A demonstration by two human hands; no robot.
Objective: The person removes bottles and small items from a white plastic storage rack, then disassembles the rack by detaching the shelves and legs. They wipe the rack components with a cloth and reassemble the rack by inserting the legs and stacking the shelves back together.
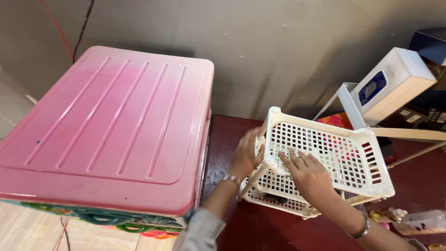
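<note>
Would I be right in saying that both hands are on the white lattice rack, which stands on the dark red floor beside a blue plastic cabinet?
Not quite: the head view shows the plastic cabinet is pink, not blue. The rest holds: the left hand grips the white lattice rack at its corner, the right hand lies flat on its top shelf, and the rack stands on the dark red floor beside the cabinet.

The person's two bare hands, the left hand (246,155) and the right hand (308,173), reach in from the near edge. The left wrist wears a thin silvery beaded bracelet (231,178), and a pale grey, finely striped sleeve (200,231) covers the left forearm nearer the elbow. The right wrist wears a plain silver metal bangle (361,229); that forearm is unsleeved
</note>
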